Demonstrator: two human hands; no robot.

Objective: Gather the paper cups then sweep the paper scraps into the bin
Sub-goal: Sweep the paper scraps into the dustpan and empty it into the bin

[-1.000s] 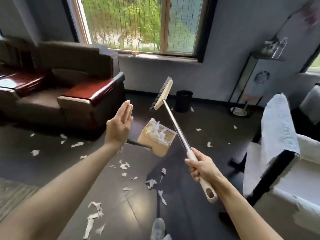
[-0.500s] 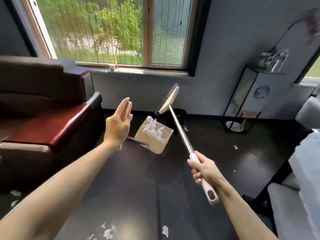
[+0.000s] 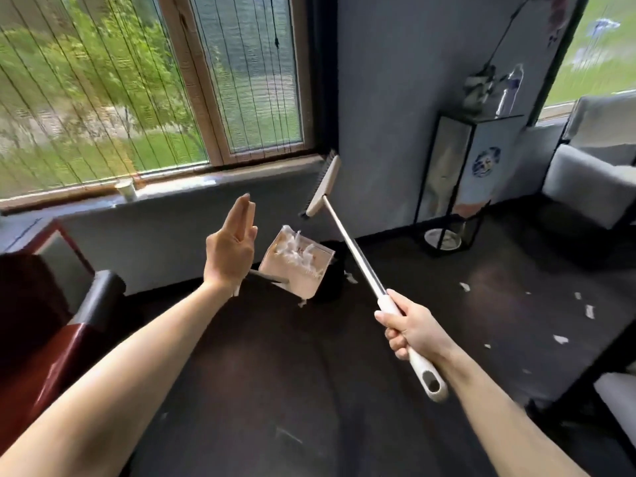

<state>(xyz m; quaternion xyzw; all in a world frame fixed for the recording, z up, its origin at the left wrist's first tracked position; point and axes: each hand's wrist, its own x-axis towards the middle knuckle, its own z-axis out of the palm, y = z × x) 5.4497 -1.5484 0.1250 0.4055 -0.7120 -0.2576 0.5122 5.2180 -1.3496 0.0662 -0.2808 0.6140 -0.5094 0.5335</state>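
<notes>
Left hand [image 3: 229,249]: raised, fingers straight and pressed together; the dustpan [image 3: 303,275] handle meets its heel, hold hidden.
Dustpan: tilted, filled with paper scraps [image 3: 296,251], just before the black bin [image 3: 332,284] by the far wall.
Right hand [image 3: 413,330]: fingers curled round the broom [image 3: 351,249] handle, brush head raised, far.
Paper cup [image 3: 125,189]: windowsill, left.
Loose scraps [image 3: 464,286]: floor, right.
</notes>
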